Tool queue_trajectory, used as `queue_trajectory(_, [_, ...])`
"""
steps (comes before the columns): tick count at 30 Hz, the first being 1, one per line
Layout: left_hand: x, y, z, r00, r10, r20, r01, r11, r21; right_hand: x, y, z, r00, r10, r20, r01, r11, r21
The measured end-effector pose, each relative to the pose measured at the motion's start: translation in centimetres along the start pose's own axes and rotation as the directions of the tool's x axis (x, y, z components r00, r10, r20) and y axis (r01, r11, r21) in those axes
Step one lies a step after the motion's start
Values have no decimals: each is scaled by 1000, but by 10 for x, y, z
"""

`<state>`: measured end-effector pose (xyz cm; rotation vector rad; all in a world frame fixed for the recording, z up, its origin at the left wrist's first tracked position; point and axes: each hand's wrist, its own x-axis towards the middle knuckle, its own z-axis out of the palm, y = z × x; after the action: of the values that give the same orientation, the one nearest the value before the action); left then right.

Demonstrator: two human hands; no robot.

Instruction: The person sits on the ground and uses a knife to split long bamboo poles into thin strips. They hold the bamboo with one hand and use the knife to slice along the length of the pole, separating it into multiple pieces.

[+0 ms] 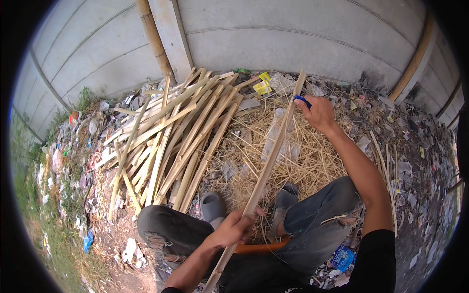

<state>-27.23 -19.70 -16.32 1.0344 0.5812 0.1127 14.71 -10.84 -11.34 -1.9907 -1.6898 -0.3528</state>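
A long split bamboo strip point(270, 163) runs slantwise from my lap up toward the wall. My left hand point(232, 229) is closed around its lower part, between my knees. Near the strip's far end, my right hand point(320, 115) grips a small blue-handled tool point(302, 101), held against or right beside the strip's edge. The fingers cover most of this tool, so its blade or working end cannot be made out. A large pile of similar bamboo strips point(181, 132) lies ahead on the left.
Thin bamboo shavings point(312, 151) cover the ground before my grey sandals point(213, 207). An orange curved piece point(261, 247) shows between my legs. Litter lies all around, including a blue wrapper point(343, 258). A concrete panel wall point(273, 44) with bamboo poles point(155, 39) stands behind.
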Motion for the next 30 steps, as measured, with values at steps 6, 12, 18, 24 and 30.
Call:
queue_trajectory(6, [-6,11,1,996,-77,55,89,963,-255,0,-5,-6,997,-1,-72,1,1000,7])
queue_trajectory(12, [-3,15,4,997,-50,-64,36,981,-192,-3,13,-3,974,-205,95,167,935,313])
queue_trajectory(18, [0,10,-2,995,-70,-67,61,991,-122,6,-5,-9,932,-170,-321,253,938,237])
queue_trajectory(24, [-1,7,0,993,-105,-48,106,994,10,7,13,-1,992,-121,-38,126,970,209])
queue_trajectory(30, [2,1,2,997,-71,-41,77,980,183,9,39,26,978,206,44,-204,872,446])
